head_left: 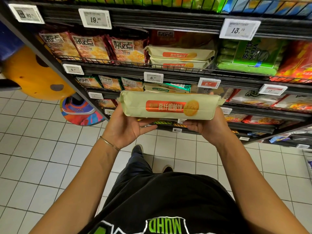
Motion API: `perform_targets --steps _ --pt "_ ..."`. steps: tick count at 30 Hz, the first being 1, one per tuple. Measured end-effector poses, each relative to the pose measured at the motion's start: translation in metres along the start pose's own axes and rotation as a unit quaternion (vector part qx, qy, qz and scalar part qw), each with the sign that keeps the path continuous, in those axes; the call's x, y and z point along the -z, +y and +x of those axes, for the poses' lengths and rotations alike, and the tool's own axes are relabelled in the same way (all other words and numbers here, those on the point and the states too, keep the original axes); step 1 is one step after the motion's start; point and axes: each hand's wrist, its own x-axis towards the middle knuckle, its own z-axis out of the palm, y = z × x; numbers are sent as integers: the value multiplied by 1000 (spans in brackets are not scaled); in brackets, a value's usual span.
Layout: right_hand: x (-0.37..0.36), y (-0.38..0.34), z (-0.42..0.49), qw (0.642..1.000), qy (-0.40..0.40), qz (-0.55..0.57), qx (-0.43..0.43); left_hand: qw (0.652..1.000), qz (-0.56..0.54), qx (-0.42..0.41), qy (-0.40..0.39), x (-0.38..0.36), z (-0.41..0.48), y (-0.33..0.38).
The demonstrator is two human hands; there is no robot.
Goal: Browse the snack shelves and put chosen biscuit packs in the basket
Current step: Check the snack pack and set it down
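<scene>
Slippage onto the floor [33, 149] seems possible, since left grip [125, 127] and right grip [206, 127] clasp the biscuit pack [170, 107] only underneath.

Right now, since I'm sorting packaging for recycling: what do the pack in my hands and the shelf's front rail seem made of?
Biscuit pack: matte pale-green wrapper, creased and folded at the ends like paper, possibly film; its orange label shines like foil. Shelf rail: black rods, likely painted metal wire.
</scene>
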Motion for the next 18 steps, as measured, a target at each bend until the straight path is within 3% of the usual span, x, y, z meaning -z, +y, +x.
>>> perform_targets --steps 9,14,18 --pt "-3 -2 -16 991 -111 66 32 998 -38 -10 43 -1 1 11" --pt "-12 0 -19 995 -55 52 67 999 -33 1 39 -2 0 6" --pt "-14 -1 -19 996 -23 41 69 998 -51 -40 13 -1 -2 3"
